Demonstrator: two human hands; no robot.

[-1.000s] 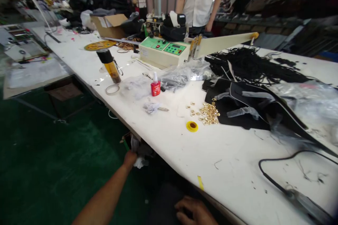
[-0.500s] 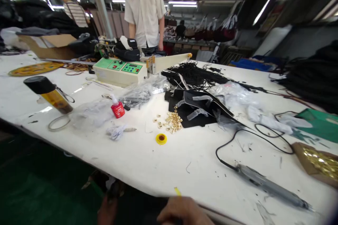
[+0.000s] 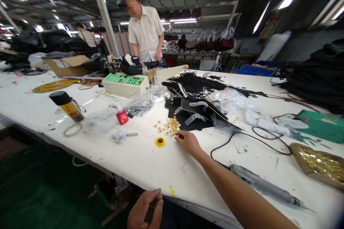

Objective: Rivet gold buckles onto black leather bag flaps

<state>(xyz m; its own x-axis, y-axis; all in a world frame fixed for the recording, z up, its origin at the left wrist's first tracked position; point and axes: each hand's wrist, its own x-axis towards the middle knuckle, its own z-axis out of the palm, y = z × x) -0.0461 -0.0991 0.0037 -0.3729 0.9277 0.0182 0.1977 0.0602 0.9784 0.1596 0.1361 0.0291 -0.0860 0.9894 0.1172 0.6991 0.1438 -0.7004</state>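
Observation:
My right hand [image 3: 187, 143] reaches over the white table [image 3: 129, 164], with its fingertips at the near edge of a pile of small gold metal fittings [image 3: 172, 126]. Its fingers are bent together; whether a fitting is between them cannot be seen. Low in the view, by the table's front edge, is my left hand [image 3: 147, 209]. Its thumb and fingers are curled closed, and anything inside is too dark to name. A yellow roll [image 3: 160, 142] lies just left of the right hand. Behind the pile rest black flat pieces [image 3: 188, 114] with clear plastic strips.
A grey electric screwdriver [image 3: 263, 182] with a black cord lies under the right forearm's side. Further right is a box of gold parts [image 3: 319, 162]. A red bottle [image 3: 122, 115], a spray can [image 3: 67, 106] and a machine [image 3: 126, 85] stand left. A co-worker [image 3: 146, 32] stands behind.
My right hand has stretched forward from the table's front edge to the gold pile. My left hand now shows at the bottom, fingers curled. The view has tilted up slightly.

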